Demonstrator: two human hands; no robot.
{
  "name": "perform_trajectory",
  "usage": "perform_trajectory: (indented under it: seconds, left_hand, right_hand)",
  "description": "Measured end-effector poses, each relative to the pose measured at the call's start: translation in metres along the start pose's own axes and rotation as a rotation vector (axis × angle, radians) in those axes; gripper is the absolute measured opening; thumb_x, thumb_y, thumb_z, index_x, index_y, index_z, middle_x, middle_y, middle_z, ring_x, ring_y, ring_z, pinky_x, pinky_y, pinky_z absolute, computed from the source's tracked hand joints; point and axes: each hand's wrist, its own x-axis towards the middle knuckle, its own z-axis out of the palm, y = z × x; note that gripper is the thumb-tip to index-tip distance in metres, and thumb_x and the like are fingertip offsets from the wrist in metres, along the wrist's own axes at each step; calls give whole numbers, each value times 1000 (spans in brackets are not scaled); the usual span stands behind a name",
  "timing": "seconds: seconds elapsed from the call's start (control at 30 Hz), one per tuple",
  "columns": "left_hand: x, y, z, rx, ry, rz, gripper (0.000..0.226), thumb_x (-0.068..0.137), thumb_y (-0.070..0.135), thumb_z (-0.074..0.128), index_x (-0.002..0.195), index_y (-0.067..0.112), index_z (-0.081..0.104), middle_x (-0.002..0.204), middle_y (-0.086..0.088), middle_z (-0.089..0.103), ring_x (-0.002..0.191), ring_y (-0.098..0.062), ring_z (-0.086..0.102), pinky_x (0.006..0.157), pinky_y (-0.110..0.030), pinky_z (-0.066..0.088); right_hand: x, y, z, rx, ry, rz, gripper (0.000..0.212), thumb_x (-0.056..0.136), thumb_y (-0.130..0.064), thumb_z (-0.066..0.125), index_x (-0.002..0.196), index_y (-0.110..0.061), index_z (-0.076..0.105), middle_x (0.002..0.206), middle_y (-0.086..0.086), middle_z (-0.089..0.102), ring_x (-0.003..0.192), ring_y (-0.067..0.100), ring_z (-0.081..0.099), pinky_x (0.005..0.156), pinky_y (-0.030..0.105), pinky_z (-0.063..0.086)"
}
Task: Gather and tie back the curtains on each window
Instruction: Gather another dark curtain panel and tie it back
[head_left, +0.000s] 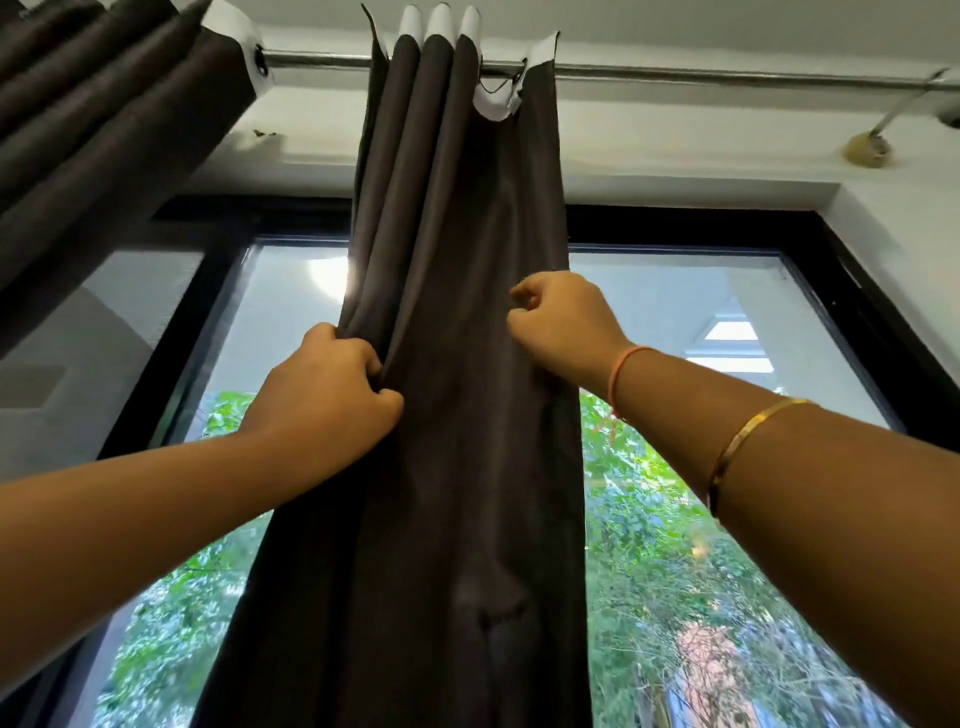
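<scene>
The camera looked up at a dark brown curtain (457, 364) that hung in a gathered column from a metal curtain rod (675, 73), its white-lined top edge bunched into folds around the rod. The curtain fell down the middle of a black-framed window (852, 291), with glass showing on both sides of it. Through the panes green foliage (670, 545) filled the lower part, and pale building surfaces showed above.

The left hand (332, 384) gripped the curtain's left edge, its fingers (363, 358) curled and pressed together around a fold of cloth. The right hand (561, 322) was at the curtain's right edge, its fingers curled into a loose fist pinching the hem. On the right forearm sat a pink thread band (623, 371) near the wrist and a gold bangle (748, 441) further back.

A second dark curtain (98, 119) hung at the upper left on the same rod, well apart from the first. The wall above the window was white, and a rod bracket (867, 148) was fixed to it at the upper right. The ceiling (675, 21) above was also white.
</scene>
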Motion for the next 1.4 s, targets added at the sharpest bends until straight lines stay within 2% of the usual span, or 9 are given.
perform_trajectory:
  seconds: [0.13, 0.3, 0.5, 0.63, 0.73, 0.83, 1.0, 1.2, 1.4]
  left_hand:
    - [-2, 14, 7, -37, 7, 3, 16, 82, 35, 54, 75, 23, 47, 87, 2, 36, 60, -12, 37, 58, -27, 27]
    - [-5, 23, 15, -117, -7, 21, 23, 89, 30, 44, 69, 24, 35, 78, 5, 30, 60, -10, 37, 61, -29, 28]
    - [-12, 20, 19, -186, 48, 55, 12, 92, 20, 41, 82, 18, 36, 77, 6, 28, 58, -11, 35, 50, -21, 21]
    - [-13, 13, 20, -235, 79, 82, 9, 93, 17, 41, 86, 17, 34, 94, 0, 31, 56, -14, 40, 49, -19, 21]
    - [-12, 5, 17, -222, 77, 109, 13, 90, 15, 44, 92, 20, 32, 96, 0, 30, 58, -10, 38, 50, -20, 23]
    - [-10, -3, 9, -206, 76, 108, 18, 88, 12, 46, 92, 21, 31, 89, 2, 31, 58, -8, 34, 49, -25, 22]
    - [-1, -22, -18, -154, 86, 113, 14, 84, 12, 49, 86, 18, 36, 72, 7, 35, 59, -10, 37, 48, -25, 21]
    - [12, -55, -63, -80, 188, 70, 13, 86, 10, 52, 89, 11, 40, 65, 5, 38, 55, -9, 35, 47, -29, 22]
    - [2, -75, -83, -132, 160, 18, 22, 85, 12, 56, 98, 20, 39, 70, 4, 48, 60, -11, 46, 54, -29, 34]
  right_hand:
    - [-8, 29, -9, -162, 51, 171, 46, 87, -28, 55, 128, -12, 47, 130, 19, 42, 119, 41, 42, 95, 46, 40]
    - [-14, 49, -8, 18, -26, 310, 54, 91, -38, 51, 130, -6, 35, 129, 20, 48, 115, 38, 50, 90, 40, 42]
    - [-25, 33, 11, 263, -49, 306, 62, 88, -54, 51, 126, -6, 45, 128, 13, 54, 115, 33, 52, 92, 38, 43]
    - [-30, 13, 20, 284, -16, 190, 29, 88, -22, 56, 111, -8, 47, 106, 11, 57, 93, 30, 55, 74, 33, 43]
    - [-35, -10, 23, 190, -15, 45, 31, 84, -7, 52, 113, -9, 42, 84, 6, 48, 75, 28, 47, 61, 30, 37]
    - [-35, -37, 30, 105, -72, -97, 39, 86, -5, 49, 122, -10, 37, 83, 9, 49, 80, 35, 54, 66, 38, 42]
    - [-25, -92, 39, 304, -206, -136, 31, 88, -8, 47, 117, -7, 38, 108, 23, 57, 99, 42, 56, 87, 48, 47]
    - [-10, -155, 51, 433, -320, -173, 24, 87, -8, 48, 109, -5, 38, 115, 27, 54, 105, 42, 53, 86, 44, 43]
    - [-14, -170, 64, 603, -368, -140, 24, 83, -1, 45, 101, -13, 34, 96, 16, 49, 94, 31, 50, 80, 38, 42]
